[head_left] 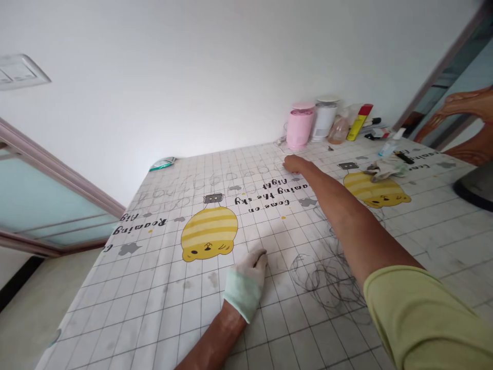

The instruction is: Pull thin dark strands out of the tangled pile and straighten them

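Left hand (249,275), gloved, and right hand (296,164), bare, look half-curled; I can't tell their hold. One wiry tangle (327,277), two canisters (299,128); tablecloth (133,303) gives room leftward to its edge.

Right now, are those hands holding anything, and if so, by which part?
It cannot be told. The gloved left hand rests on the table cover with nothing visible in it; the bare right hand hides whatever it may grip.

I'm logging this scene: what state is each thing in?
Tablecloth: spread, stained in places.
Left hand: gloved, resting on the tablecloth.
Right hand: bare, fingers curled.
Dark strands: loosely tangled.
Loose glove: crumpled.
Pink container: upright.
White container: upright.
Yellow can: upright.
Spray bottle: upright.
Wall switches: position unclear.
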Demonstrator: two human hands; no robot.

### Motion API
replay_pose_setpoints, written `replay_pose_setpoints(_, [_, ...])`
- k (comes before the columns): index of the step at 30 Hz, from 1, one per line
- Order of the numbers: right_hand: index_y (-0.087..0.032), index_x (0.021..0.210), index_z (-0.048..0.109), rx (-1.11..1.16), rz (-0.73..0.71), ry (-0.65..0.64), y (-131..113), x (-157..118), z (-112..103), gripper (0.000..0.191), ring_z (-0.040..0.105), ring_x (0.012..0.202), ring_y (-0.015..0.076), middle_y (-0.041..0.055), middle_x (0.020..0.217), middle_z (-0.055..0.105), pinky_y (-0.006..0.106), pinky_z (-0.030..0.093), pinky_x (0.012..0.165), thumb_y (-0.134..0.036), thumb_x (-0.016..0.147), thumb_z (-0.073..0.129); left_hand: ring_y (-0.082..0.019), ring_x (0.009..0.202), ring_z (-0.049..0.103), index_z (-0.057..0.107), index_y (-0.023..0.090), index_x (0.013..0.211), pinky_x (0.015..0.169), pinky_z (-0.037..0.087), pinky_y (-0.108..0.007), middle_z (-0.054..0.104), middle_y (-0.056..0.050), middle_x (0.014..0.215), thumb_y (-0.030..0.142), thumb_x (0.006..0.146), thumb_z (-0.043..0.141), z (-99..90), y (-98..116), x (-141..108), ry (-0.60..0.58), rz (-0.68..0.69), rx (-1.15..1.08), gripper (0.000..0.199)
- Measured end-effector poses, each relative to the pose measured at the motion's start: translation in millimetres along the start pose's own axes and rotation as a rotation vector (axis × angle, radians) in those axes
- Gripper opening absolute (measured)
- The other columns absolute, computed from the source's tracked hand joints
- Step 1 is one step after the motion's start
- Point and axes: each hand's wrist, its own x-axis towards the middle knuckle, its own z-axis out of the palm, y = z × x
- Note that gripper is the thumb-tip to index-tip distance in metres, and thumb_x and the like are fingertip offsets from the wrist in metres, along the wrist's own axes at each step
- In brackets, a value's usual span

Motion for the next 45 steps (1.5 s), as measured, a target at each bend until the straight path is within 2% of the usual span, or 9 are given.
replay_pose_setpoints(6, [0.0, 0.095, 0.072, 0.014, 0.012, 0.023, 3, -13, -3, 0.041, 0.066, 0.065, 0.0252, 0.0175, 0.063, 0.065, 0.038, 0.055, 0.069, -0.036, 0.105, 0.056, -0.025, 0.108, 0.075, 0.082, 0.038, 0.103, 0.1, 0.055, -0.036, 0.081, 0.001, 0.111, 0.032, 0.092, 0.063, 0.2, 0, 4, 0.001, 0.001, -0.024, 0.023])
replay_pose_setpoints(11, [0.001, 0.095, 0.072, 0.005, 0.012, 0.015, 22, -61, -13, 0.041, 0.067, 0.068, 0.0233, 0.017, 0.067, 0.068, 0.034, 0.056, 0.069, -0.036, 0.106, 0.057, -0.026, 0.097, 0.075, 0.081, 0.031, 0.106, 0.097, 0.053, -0.036, 0.082, -0.003, 0.096, 0.033, 0.095, 0.06, -4.9, 5, 4, -0.01, -0.029, -0.088, 0.024])
replay_pose_setpoints(14, [-0.006, 0.095, 0.072, 0.098, -0.164, 0.025, 33, -122, -12, 0.034, 0.066, 0.063, 0.0186, 0.0141, 0.075, 0.072, 0.03, 0.054, 0.064, -0.039, 0.102, 0.065, -0.02, 0.077, 0.071, 0.08, 0.027, 0.11, 0.08, 0.054, -0.032, 0.08, -0.002, 0.092, 0.035, 0.096, 0.055, -7.5, 6, 6, -0.009, -0.049, -0.198, 0.029])
replay_pose_setpoints(19, [-0.019, 0.083, 0.073, 0.082, -0.414, -0.059, 36, -259, 12, 0.023, 0.064, 0.065, 0.0155, 0.0053, 0.079, 0.074, 0.027, 0.043, 0.059, -0.036, 0.098, 0.067, -0.015, 0.067, 0.067, 0.077, 0.021, 0.114, 0.069, 0.051, -0.027, 0.079, -0.003, 0.095, 0.039, 0.096, 0.053, -13.1, 5, 10, 0.036, -0.045, -0.355, 0.035])
replay_pose_setpoints(23, [-0.022, 0.078, 0.072, -0.071, -0.437, -0.068, 34, -325, 43, 0.024, 0.057, 0.059, 0.0152, 0.0021, 0.068, 0.069, 0.029, 0.033, 0.055, -0.039, 0.094, 0.068, -0.014, 0.066, 0.067, 0.077, 0.019, 0.113, 0.061, 0.049, -0.025, 0.079, -0.006, 0.098, 0.038, 0.095, 0.053, -13.6, 3, 11, 0.02, -0.019, -0.38, 0.035])
replay_pose_setpoints(29, [-0.022, 0.065, 0.067, -0.073, -0.382, -0.102, 23, -331, 59, 0.022, 0.059, 0.065, 0.0166, 0.002, 0.069, 0.069, 0.028, 0.033, 0.056, -0.029, 0.084, 0.074, -0.014, 0.067, 0.068, 0.075, 0.019, 0.119, 0.066, 0.051, -0.025, 0.079, -0.006, 0.096, 0.035, 0.094, 0.053, -13.0, 0, 11, -0.014, 0.023, -0.334, 0.037])
replay_pose_setpoints(36, [-0.022, 0.078, 0.072, 0.085, -0.365, -0.079, 21, -327, 15, 0.009, 0.062, 0.057, 0.0138, 0.0012, 0.075, 0.074, 0.027, 0.039, 0.053, -0.023, 0.086, 0.068, -0.017, 0.066, 0.068, 0.079, 0.021, 0.104, 0.068, 0.051, -0.028, 0.079, -0.007, 0.088, 0.037, 0.096, 0.053, -20.7, 7, 2, -0.022, 0.035, -0.296, 0.032])
replay_pose_setpoints(41, [-0.02, 0.083, 0.075, 0.144, -0.339, 0.075, 21, -336, -8, 0.006, 0.062, 0.055, 0.014, 0.0025, 0.073, 0.074, 0.026, 0.041, 0.05, -0.023, 0.085, 0.07, -0.017, 0.065, 0.067, 0.079, 0.022, 0.096, 0.069, 0.05, -0.028, 0.078, -0.005, 0.086, 0.032, 0.095, 0.052, -19.9, 6, 4, -0.013, 0.08, -0.245, 0.029])
replay_pose_setpoints(45, [-0.017, 0.082, 0.072, 0.28, -0.238, 0.254, 10, -343, 2, 0.01, 0.06, 0.049, 0.014, 0.0039, 0.067, 0.072, 0.026, 0.041, 0.047, -0.025, 0.087, 0.068, -0.015, 0.065, 0.067, 0.08, 0.021, 0.099, 0.068, 0.051, -0.026, 0.078, -0.004, 0.086, 0.033, 0.094, 0.056, -16.7, 9, -3, -0.079, 0.144, -0.322, 0.027])
